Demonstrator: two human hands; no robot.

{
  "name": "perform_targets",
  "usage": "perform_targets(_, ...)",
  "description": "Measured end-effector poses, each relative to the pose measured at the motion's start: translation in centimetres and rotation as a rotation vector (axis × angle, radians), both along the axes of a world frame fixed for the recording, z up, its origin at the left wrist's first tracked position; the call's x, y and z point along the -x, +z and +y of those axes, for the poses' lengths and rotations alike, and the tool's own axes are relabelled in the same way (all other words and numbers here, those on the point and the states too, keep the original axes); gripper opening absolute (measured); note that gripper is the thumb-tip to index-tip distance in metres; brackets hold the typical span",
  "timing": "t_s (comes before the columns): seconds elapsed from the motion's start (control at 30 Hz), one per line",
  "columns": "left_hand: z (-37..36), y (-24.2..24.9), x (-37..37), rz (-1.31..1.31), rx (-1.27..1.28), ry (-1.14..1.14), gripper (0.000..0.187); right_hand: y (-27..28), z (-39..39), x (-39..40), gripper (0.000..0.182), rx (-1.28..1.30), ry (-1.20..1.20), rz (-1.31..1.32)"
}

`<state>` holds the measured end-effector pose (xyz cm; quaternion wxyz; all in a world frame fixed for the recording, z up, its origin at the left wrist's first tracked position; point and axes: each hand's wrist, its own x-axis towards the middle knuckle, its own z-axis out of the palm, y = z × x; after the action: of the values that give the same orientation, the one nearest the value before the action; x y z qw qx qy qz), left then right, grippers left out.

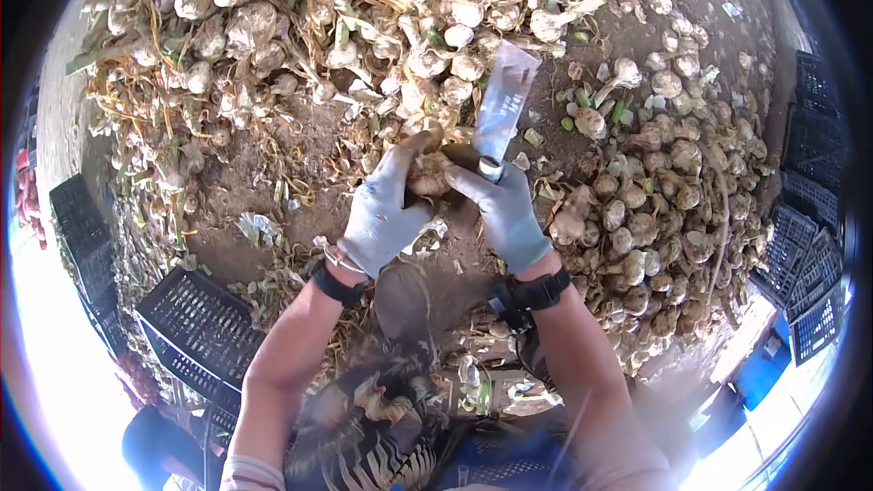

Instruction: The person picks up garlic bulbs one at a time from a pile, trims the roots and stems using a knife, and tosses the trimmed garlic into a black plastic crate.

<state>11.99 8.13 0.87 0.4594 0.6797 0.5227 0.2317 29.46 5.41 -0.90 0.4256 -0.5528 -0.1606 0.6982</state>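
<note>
My left hand (384, 214), in a pale work glove, is closed around a garlic bulb (428, 175) with its root side turned toward me. My right hand (509, 214), gloved too, grips a broad-bladed knife (507, 100). The flat blade points up and away, and the end of its handle shows by the thumb. Both hands are close together, with the right thumb at the bulb's edge. The fingers behind the bulb are partly hidden.
Untrimmed garlic with dry stalks (255, 27) is heaped ahead and to the left. Trimmed bulbs (641, 218) form a pile on the right. Black crates (195, 318) stand at left, more crates (809, 255) at right. Peel scraps litter the soil. Another person (164, 445) is at lower left.
</note>
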Motion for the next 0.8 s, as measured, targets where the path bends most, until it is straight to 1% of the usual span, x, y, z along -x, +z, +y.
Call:
perform_targets(0.03,-0.7,-0.7,0.1,-0.193,0.196,0.136,0.064,0.2,0.1,1.2,0.032,-0.009,-0.146,0.038)
perform_targets(0.07,-1.1,-0.7,0.2,-0.387,0.389,0.272,0.059,0.9,0.1,1.3,0.032,-0.012,-0.142,0.043)
perform_targets(0.13,-1.4,0.3,1.1,-0.659,0.716,0.284,0.058,2.7,0.0,1.0,0.031,0.042,-0.001,0.086)
perform_targets(0.17,-1.3,0.1,1.3,-0.914,0.723,0.199,0.055,2.9,-0.1,0.9,0.031,0.024,0.054,0.066)
perform_targets(0.2,-1.6,0.3,1.7,-0.914,0.724,0.196,0.055,3.2,-0.4,0.9,0.031,0.024,0.052,0.065)
perform_targets(0.27,-2.0,1.0,2.2,-0.486,0.653,0.255,0.052,3.7,-0.9,0.9,0.029,-0.287,0.26,-0.563)
perform_targets(0.3,-2.3,0.2,2.8,-0.526,0.646,0.247,0.048,3.0,-1.6,0.8,0.024,-0.534,0.28,-0.81)
perform_targets(0.33,-3.2,-0.5,3.3,-0.531,0.646,0.245,0.048,3.1,-2.1,0.4,0.024,-0.534,0.281,-0.815)
perform_targets(0.4,-4.3,0.3,3.4,-0.853,0.653,0.395,0.045,4.4,-2.5,0.2,0.02,-0.676,0.776,-1.265)
perform_targets(0.43,-3.5,0.4,3.7,-0.52,0.555,0.198,0.049,4.6,-2.9,0.4,0.019,-0.731,0.696,-1.292)
perform_targets(0.47,-3.4,-0.2,4.0,-0.52,0.555,0.198,0.049,4.8,-2.8,0.4,0.019,-0.732,0.695,-1.292)
perform_targets(0.53,-3.7,-1.6,4.8,-0.523,0.425,0.047,0.054,5.2,-2.4,0.2,0.019,-0.676,0.763,-1.24)
perform_targets(0.57,-3.5,-0.9,4.7,-0.522,0.425,0.048,0.054,5.2,-2.3,0.3,0.019,-0.678,0.763,-1.239)
perform_targets(0.63,-3.4,0.9,4.5,-0.706,0.634,0.181,0.06,4.9,-2.3,0.4,0.02,-0.657,0.799,-1.262)
perform_targets(0.67,-3.6,0.7,4.7,-0.703,0.633,0.183,0.06,4.7,-2.3,0.5,0.02,-0.659,0.798,-1.259)
perform_targets(0.73,-4.3,-0.2,5.2,-0.739,0.646,0.19,0.06,4.1,-2.6,0.4,0.018,-0.646,0.715,-1.132)
perform_targets(0.77,-4.6,-0.8,5.4,-0.74,0.642,0.192,0.06,3.8,-2.5,0.5,0.018,-0.65,0.717,-1.132)
perform_targets(0.8,-5.0,-1.3,5.4,-0.803,0.638,0.212,0.059,3.6,-2.8,0.5,0.016,-0.63,0.727,-1.11)
